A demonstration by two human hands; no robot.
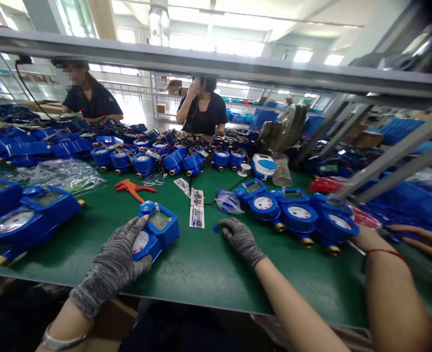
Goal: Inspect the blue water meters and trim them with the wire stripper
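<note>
My left hand (122,254), in a grey knitted glove, is wrapped round a blue water meter (161,222) with a display window and a round dial. The meter rests at the front middle of the green table. My right hand (240,237), also gloved, is lowered to the tabletop with its fingers curled together. Just left of its fingertips is a small blue piece (216,228); whether the fingers grip anything is hidden. White printed label strips (197,215) lie between the hands. Behind my right hand lies a small clear bag (229,201).
Blue meters stand at left (36,210) and right (299,212). Orange wire strippers (133,188), plastic bags (62,173) and several meters fill the back. A co-worker's arm (392,274) reaches in at right. Two people sit opposite. A metal bar (216,61) crosses overhead.
</note>
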